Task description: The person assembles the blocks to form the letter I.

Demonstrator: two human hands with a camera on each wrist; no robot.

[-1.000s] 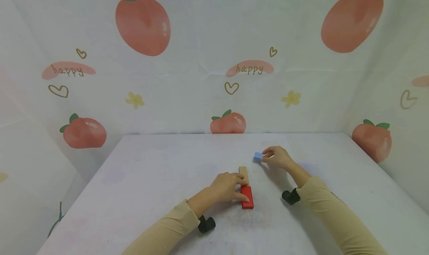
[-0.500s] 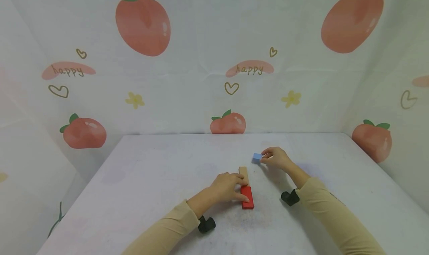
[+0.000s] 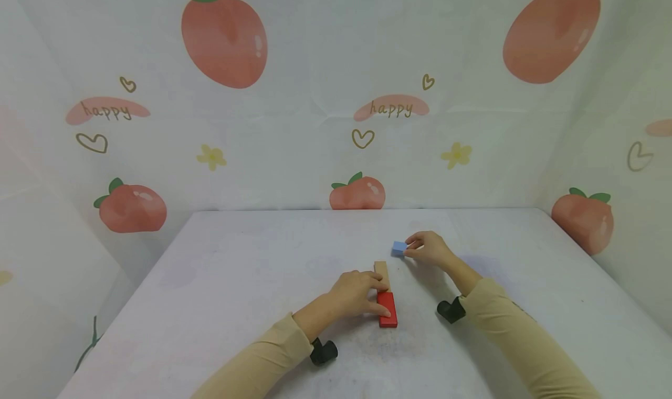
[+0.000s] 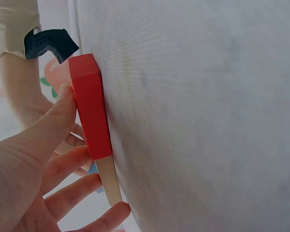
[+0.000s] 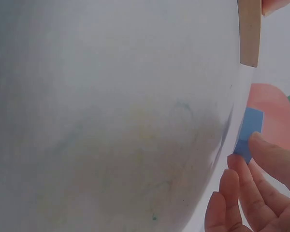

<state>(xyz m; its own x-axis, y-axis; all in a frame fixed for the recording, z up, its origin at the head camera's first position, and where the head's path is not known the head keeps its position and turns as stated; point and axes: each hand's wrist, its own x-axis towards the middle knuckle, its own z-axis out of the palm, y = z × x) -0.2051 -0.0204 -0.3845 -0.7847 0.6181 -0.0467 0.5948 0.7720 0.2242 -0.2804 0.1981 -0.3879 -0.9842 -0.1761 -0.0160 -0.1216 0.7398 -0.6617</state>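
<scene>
A red block (image 3: 387,310) and a plain wooden block (image 3: 382,275) lie end to end in a line on the white table. My left hand (image 3: 356,294) rests against their left side, its thumb on the red block and its fingertips along the wooden one. In the left wrist view, the red block (image 4: 91,111) meets the wooden block (image 4: 108,180) with fairly straight fingers touching both. Beyond the wooden block's far end, to its right, my right hand (image 3: 429,249) pinches a small blue block (image 3: 399,248). The right wrist view shows thumb and finger on the blue block (image 5: 250,128).
The white table (image 3: 252,282) has faint stains. A fruit-patterned cloth (image 3: 294,148) hangs behind and at the sides. A black wrist-camera piece (image 3: 324,352) sits under the left wrist, another black piece (image 3: 450,311) under the right.
My right hand has shifted slightly left and toward me with the blue block, closer to the wooden block's far end. The left hand and its two blocks stay in place.
</scene>
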